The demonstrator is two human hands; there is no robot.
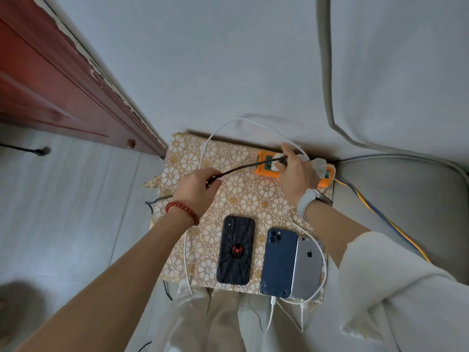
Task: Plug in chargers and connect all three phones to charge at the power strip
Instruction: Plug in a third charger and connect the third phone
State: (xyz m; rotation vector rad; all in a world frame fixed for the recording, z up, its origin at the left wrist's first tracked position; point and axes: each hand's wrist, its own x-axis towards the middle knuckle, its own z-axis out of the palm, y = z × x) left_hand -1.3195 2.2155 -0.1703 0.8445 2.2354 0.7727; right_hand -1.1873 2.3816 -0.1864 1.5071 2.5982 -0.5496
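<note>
three phones [269, 257] side by side on the near table [253, 196] edge, power strip [264, 171] behind at far right

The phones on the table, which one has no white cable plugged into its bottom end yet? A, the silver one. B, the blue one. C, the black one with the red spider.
C: the black spider phone lies with nothing at its bottom edge, while white cables run into the blue phone and the silver phone.
</note>
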